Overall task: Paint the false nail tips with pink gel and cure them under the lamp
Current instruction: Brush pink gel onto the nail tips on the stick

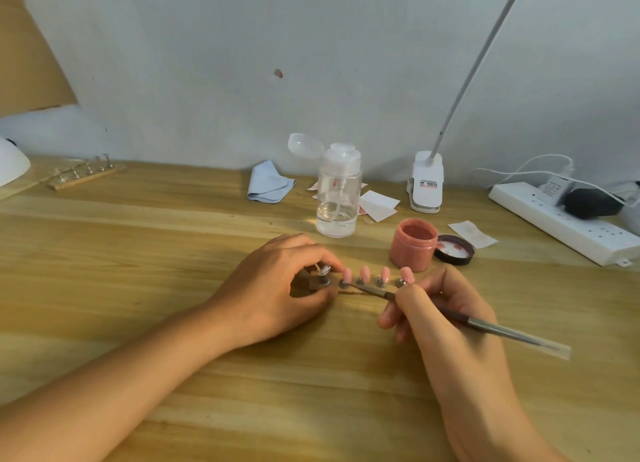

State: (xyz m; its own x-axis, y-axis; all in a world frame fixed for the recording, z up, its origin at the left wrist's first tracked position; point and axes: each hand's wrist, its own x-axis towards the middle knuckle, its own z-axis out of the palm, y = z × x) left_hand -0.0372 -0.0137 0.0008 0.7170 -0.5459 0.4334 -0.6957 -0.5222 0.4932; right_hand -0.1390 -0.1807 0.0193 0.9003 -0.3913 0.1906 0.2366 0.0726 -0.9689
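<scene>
Pink coats four tips (364, 274); the clear fifth (324, 271) (nine o'clock end) waits. Left hand (273, 288) has its grip pinching the holder (389, 283), right hand (440, 309) its grip clamped on the brush (502, 330); curing remains.

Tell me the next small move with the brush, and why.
Probably shift the brush left onto the clear tip. The other four tips already look pink, that one looks unpainted, and the left hand holds the strip at that end. The right hand grips the brush, bristles one tip over.
</scene>
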